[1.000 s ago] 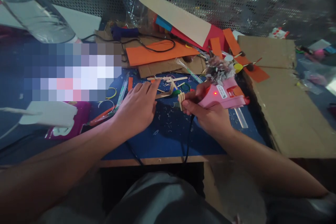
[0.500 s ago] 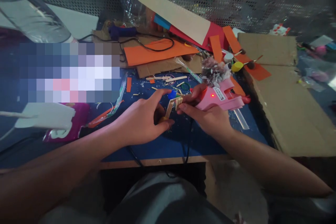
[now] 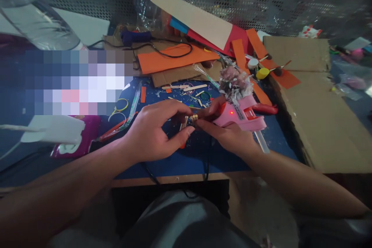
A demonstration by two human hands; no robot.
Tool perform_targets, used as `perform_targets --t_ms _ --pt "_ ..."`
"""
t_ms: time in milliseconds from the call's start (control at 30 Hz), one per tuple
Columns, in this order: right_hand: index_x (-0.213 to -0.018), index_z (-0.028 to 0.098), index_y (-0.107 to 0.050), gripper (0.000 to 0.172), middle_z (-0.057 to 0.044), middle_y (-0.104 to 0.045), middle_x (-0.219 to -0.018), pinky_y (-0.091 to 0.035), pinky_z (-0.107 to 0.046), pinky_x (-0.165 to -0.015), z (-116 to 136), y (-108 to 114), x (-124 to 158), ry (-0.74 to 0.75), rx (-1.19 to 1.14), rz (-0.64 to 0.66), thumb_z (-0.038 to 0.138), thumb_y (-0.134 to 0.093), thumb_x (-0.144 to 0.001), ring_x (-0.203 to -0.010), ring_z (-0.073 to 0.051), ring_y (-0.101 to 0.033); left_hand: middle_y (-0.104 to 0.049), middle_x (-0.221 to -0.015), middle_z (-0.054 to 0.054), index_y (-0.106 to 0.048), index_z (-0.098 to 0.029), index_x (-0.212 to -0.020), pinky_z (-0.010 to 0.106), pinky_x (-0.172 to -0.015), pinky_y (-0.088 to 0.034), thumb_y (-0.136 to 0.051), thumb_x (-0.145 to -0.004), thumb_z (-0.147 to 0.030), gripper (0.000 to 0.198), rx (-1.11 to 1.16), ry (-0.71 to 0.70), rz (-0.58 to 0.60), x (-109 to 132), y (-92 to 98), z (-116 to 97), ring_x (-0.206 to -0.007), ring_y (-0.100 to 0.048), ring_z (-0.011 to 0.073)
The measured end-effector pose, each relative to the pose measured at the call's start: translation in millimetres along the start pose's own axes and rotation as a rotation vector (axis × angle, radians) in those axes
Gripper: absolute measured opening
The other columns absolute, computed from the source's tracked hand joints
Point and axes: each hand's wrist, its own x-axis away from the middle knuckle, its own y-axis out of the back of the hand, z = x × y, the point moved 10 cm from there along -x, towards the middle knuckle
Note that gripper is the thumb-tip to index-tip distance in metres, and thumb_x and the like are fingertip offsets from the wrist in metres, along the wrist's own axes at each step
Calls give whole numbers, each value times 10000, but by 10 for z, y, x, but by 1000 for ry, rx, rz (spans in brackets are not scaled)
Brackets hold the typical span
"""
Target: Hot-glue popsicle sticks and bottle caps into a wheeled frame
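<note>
My left hand [image 3: 161,130] is closed, thumb and fingers pinching a small piece of short wooden craft sticks [image 3: 195,117] set side by side. More of the wood shows below, between thumb and fingers. My right hand [image 3: 222,126] is wrapped round a pink hot glue gun [image 3: 244,114] with a lit red light. The fingertips of that hand meet the wooden piece. The gun's nozzle is hidden behind the hands. A clear rod [image 3: 262,142] sticks out by the gun's lower edge.
Craft stick scraps [image 3: 194,88] litter the blue table [image 3: 174,164]. Behind lie orange sheet [image 3: 177,59] and a dark blue corded tool [image 3: 135,37]. Cardboard [image 3: 328,124] lies right; a white plug-like block [image 3: 55,130] and a large clear bottle [image 3: 43,23] stand left. Red-handled pliers [image 3: 266,109] lie beyond the gun.
My hands have come closer together, and the wooden piece has turned, showing its ends. The glue gun has shifted slightly left and tilted. A blue tip seen between the hands is now hidden.
</note>
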Motion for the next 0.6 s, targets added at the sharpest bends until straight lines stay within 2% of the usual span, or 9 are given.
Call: perform_targets --t_ms 67,133,267,400,600 --pt "-888 290 -510 502 37 -750 -852 -691 -405 -789 5 -19 7 0 0 11 484 -966 -807 -810 -196 -767 -788 -921 20 -714 -200 -1057 282 -784 -567 -729 -986 -242 84 29 -41 -26 -5 25 -52 -820 -737 155" --pt "-885 288 -514 524 32 -760 -857 -682 -389 -739 7 -43 14 -11 -10 28 507 -980 -785 -770 -188 -754 -801 -917 20 -725 -206 -1015 279 -777 -570 -717 -1001 -217 20 37 -20 -53 -12 59 -40 -822 -748 152" --pt "-897 285 -524 517 17 -791 -867 -668 -360 -688 42 -33 12 -10 -45 27 615 -917 -829 -754 -181 -777 -752 -799 -2 -716 -204 -922 283 -677 -536 -713 -947 -208 25 47 17 -118 -24 160 9 -684 -677 137" --pt "-927 280 -530 514 27 -788 -799 -592 -311 -580 54 116 -1 4 -47 -48 655 -875 -862 -601 -149 -729 -724 -725 -26 -708 -220 -847 287 -646 -511 -714 -878 -202 36 -5 69 -20 -41 91 84 -635 -650 133" --pt "-987 311 -583 486 14 -761 -739 -500 -350 -506 30 274 37 20 -78 -84 751 -772 -903 -554 -188 -689 -745 -706 -39 -740 -236 -828 287 -671 -521 -717 -851 -229 34 -6 111 71 -46 -3 155 -622 -663 129"
